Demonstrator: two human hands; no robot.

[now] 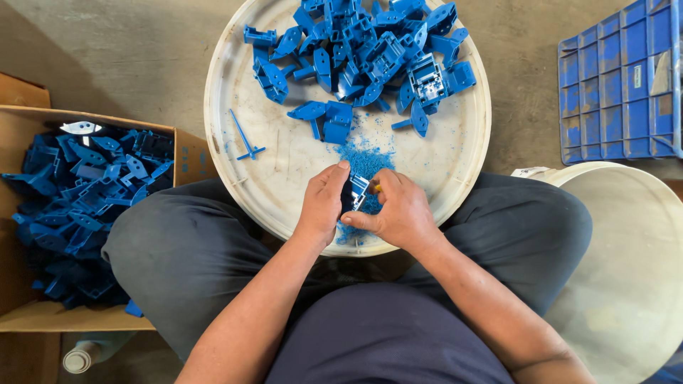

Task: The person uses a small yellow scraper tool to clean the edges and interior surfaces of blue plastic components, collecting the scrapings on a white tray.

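Both hands (363,206) grip one blue plastic part (356,192) over round tray (284,178).

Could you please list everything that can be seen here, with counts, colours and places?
Round cream plastic tray: one, on the lap.
Moulded blue plastic parts: a heap, far side of the tray.
Blue plastic shavings: a scatter, tray centre.
Brown cardboard box: one, at left, holding many blue parts.
Blue plastic crate: one, top right.
Cream bucket: one, at right.
Left hand: holds a small blue part.
Right hand: grip on the same part.
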